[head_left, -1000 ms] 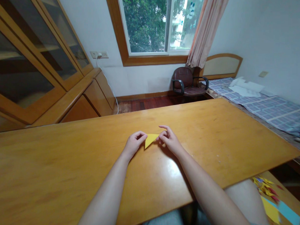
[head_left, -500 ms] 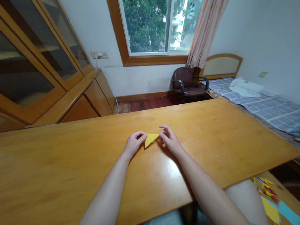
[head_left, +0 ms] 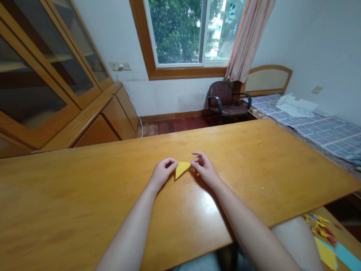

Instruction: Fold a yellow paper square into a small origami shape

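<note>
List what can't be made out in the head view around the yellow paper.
1. yellow paper: both end corners are covered by the left hand and right hand; pinched or only pressed down, cannot tell.
2. Its layers and creases: too small in the head view.
3. coloured paper pieces: blurred, cut off by the bottom-right edge, partly behind the table.
4. cabinet contents: lost in glass reflections.

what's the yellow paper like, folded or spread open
Folded: the yellow paper is a small triangle, its upper corners pinched by the left hand and right hand on the table.
</note>
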